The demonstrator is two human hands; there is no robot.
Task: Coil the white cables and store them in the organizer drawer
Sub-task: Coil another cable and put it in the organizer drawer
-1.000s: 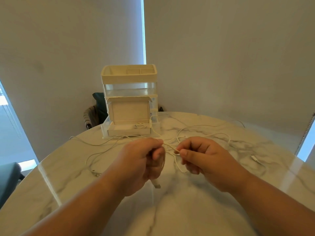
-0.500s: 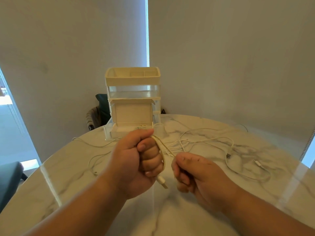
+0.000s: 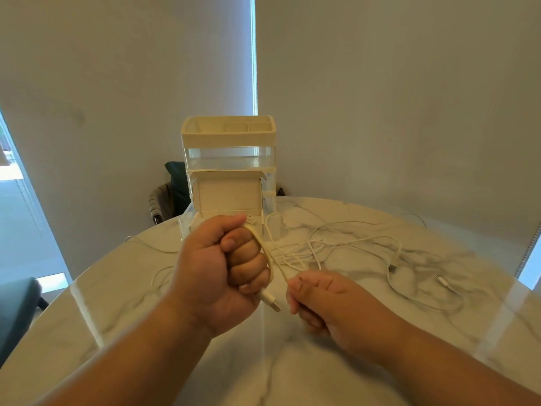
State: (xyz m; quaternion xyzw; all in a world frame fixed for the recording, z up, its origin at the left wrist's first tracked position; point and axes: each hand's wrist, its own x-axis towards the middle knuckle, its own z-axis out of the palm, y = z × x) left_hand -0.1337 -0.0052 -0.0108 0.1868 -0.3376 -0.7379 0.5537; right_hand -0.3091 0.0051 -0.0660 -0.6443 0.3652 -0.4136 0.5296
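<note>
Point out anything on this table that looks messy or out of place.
The white cables sprawl in a loose tangle across the marble table, right of the organizer, uncoiled, with plugs lying free. Nothing looks damaged or spilled.

The bench (image 3: 322, 361) is white marble streaked with grey veins. The cables (image 3: 360, 238) trailing from 12 to 3 o'clock are white, one ending in a white plug (image 3: 270, 301) tipped with silver. The organizer (image 3: 228, 133) at 12 o'clock is cream, with a clear band across its middle. The seat (image 3: 14, 312) at 8 o'clock is dark teal.
</note>
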